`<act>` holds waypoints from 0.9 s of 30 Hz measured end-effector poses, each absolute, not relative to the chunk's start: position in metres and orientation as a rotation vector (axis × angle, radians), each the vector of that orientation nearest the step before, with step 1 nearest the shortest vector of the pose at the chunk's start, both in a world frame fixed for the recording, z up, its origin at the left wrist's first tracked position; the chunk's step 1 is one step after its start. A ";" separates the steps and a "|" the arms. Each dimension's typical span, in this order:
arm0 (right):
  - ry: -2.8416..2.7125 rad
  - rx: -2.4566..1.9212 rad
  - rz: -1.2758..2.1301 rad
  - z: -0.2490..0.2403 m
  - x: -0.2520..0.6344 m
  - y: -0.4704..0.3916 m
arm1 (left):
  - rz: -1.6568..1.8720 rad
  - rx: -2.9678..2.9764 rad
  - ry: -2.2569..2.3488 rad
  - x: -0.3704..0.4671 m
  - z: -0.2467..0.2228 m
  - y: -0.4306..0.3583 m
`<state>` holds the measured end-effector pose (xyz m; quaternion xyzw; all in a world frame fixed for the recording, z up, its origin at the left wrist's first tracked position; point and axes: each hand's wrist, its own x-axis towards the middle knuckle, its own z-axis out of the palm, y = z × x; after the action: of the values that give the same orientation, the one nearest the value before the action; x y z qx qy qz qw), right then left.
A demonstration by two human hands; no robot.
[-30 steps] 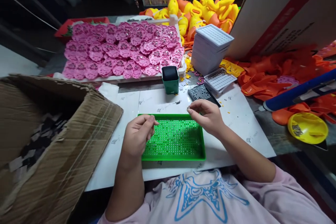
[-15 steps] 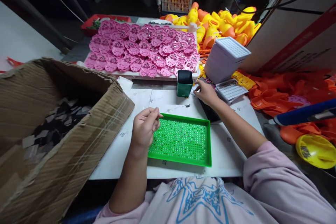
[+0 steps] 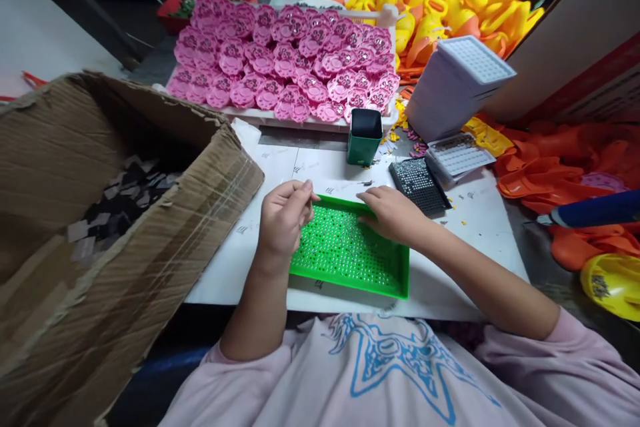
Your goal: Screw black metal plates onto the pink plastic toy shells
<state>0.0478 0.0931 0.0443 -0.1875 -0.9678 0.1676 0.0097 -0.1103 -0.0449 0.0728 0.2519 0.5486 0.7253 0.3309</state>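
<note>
My left hand point(image 3: 284, 221) is closed in a pinch above the left edge of the green perforated tray point(image 3: 345, 281); what its fingers hold is too small to make out. Over the tray's upper right part reaches my right hand point(image 3: 391, 212), fingers bent and partly spread, with nothing visible between them. Tiny bits are scattered in the tray. Behind it stands a dark green square cup point(image 3: 365, 147), with a small dark piece point(image 3: 369, 183) lying in front. To the right of the cup is a black gridded tray point(image 3: 420, 185).
An open cardboard box point(image 3: 200, 193) stands at the left. Pink flower-shaped pieces point(image 3: 280, 60) fill a white tray behind. At the right are stacked white trays point(image 3: 450, 90), yellow and orange items point(image 3: 450, 3), a blue tool point(image 3: 595, 210) and a yellow bowl point(image 3: 613, 287).
My right hand has moved from beside the cup back toward me, over the green tray, uncovering the black tray. My left hand stays pinched. The camera view has shifted.
</note>
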 end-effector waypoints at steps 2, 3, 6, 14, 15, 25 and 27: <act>-3.084 -0.643 0.449 0.036 0.043 0.085 | 1.927 0.658 1.416 -0.112 0.076 -0.046; -3.107 -0.678 0.414 0.033 0.040 0.084 | 1.950 0.651 1.402 -0.113 0.078 -0.048; -3.152 -0.759 0.324 0.030 0.037 0.081 | 2.013 0.635 1.368 -0.114 0.084 -0.054; -3.158 -0.883 0.137 0.075 0.069 0.080 | 2.052 0.690 1.638 -0.120 0.074 -0.078; -3.156 -0.901 0.122 0.083 0.075 0.082 | 2.012 0.725 1.779 -0.121 0.071 -0.081; -3.297 -0.877 0.100 0.132 0.115 0.098 | 1.292 0.902 1.812 -0.093 0.044 -0.082; -3.312 -0.878 0.073 0.132 0.116 0.100 | 1.287 0.894 1.743 -0.089 0.039 -0.079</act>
<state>0.1162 0.0997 0.1320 -0.2537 -0.9565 0.0212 -0.1423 -0.0890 -0.0785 0.0393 0.3515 0.6854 0.5059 0.3882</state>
